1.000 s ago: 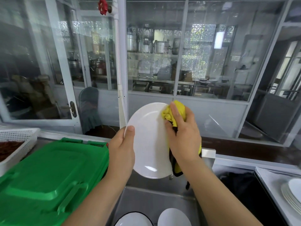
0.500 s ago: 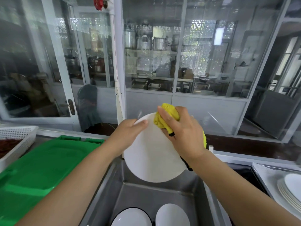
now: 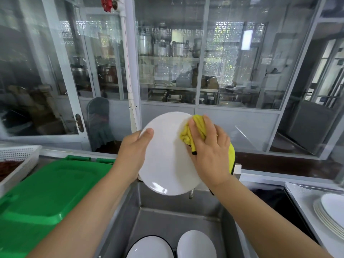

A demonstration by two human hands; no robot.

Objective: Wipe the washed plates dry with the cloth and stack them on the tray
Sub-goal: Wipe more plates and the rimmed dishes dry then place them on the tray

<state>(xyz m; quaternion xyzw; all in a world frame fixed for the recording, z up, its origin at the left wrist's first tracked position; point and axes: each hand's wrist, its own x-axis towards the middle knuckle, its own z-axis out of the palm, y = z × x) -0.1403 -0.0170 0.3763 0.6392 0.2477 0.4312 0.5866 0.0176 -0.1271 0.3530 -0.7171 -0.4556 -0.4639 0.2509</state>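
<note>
Now wiping a plate over the sink.

My left hand (image 3: 133, 155) grips the plate (image 3: 167, 157) by its left rim, thumb on the near face, while my right hand (image 3: 208, 148) presses the bunched cloth (image 3: 188, 135) flat against its upper right, fingers curled round the folds. To do this well I judge I should sweep the cloth in overlapping arcs across the face, turn the plate a little at the rim between passes, then do the back, keeping a firm hold since a wet rim may slip. The plate is held up above the sink (image 3: 167, 216), nearly upright, its face towards me and tipped a little back; being round, it has no long axis. More plates wait in the sink, and the dried stack (image 3: 329, 215) sits on the tray (image 3: 297, 200) at far right.
</note>
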